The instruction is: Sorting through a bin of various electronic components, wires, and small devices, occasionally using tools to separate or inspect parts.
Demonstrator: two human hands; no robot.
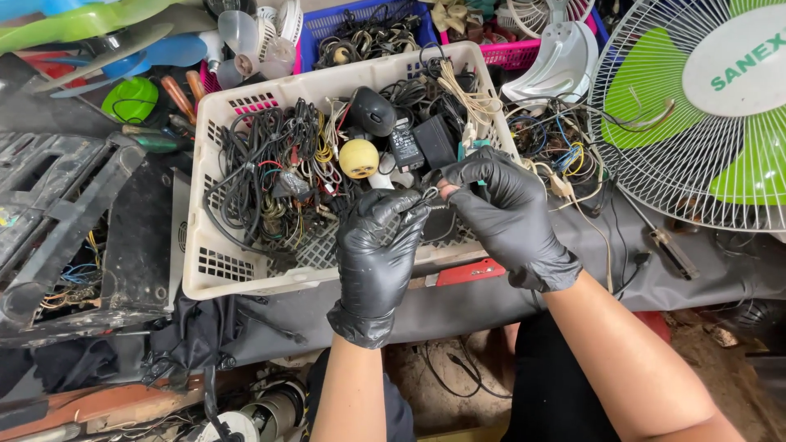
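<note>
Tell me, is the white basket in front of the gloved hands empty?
No, the white basket is packed with tangled black cables, adapters and a yellow ball.

Cables [262, 164] in crate [214, 270] – fan guard [696, 115] right of crate, basket [360, 24] behind it.

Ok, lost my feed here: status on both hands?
Left hand and right hand, both in black gloves, pinch a small metal wire piece between fingertips. White plastic basket of tangled cables directly beneath. Nothing blocking.
</note>
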